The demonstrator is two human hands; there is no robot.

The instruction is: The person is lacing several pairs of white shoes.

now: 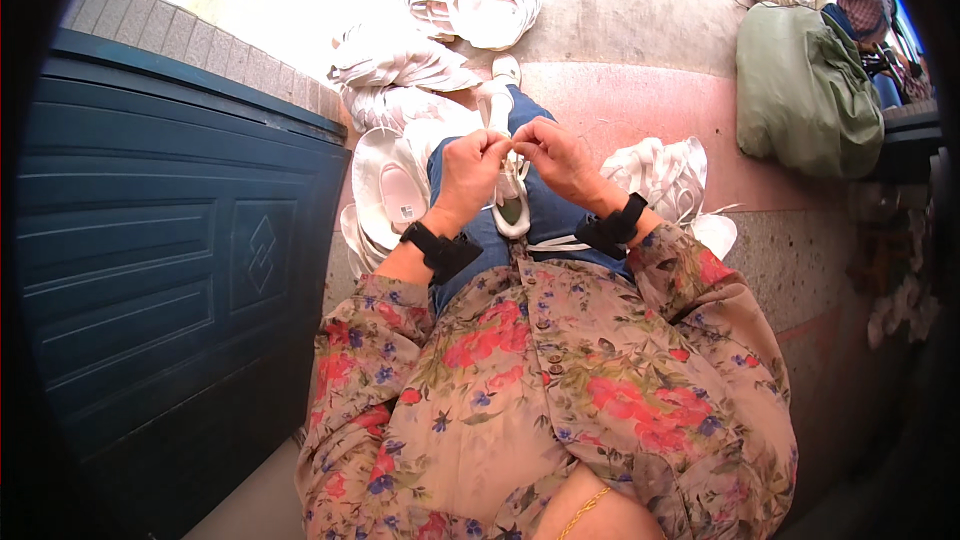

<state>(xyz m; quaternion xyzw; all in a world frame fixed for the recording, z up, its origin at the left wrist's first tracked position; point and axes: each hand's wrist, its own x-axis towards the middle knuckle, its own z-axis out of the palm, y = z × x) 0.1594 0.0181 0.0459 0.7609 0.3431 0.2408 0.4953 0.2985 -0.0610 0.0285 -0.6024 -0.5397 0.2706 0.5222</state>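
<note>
Over my lap, a white shoe [514, 220] with an olive-green inside lies between my thighs. White shoelace [522, 170] strands show at its upper part, just below my fingers. My left hand [470, 172] is closed, thumb and fingertips pinched together above the shoe. Meeting it almost tip to tip, my right hand [562, 162] pinches too, with lace strands beneath it. The lace inside each pinch is mostly hidden by the fingers. Next to my left thigh sits a white shoe [392, 162] with a pale pink insole.
White bundles [400, 60] are heaped beyond my left knee, with banded white loops [475, 8] farther off. At my right thigh rests a white pile with loose laces [655, 172]. A blue panelled door [150, 230] borders my left. A green sack [800, 85] stands far right, near another person [860, 5].
</note>
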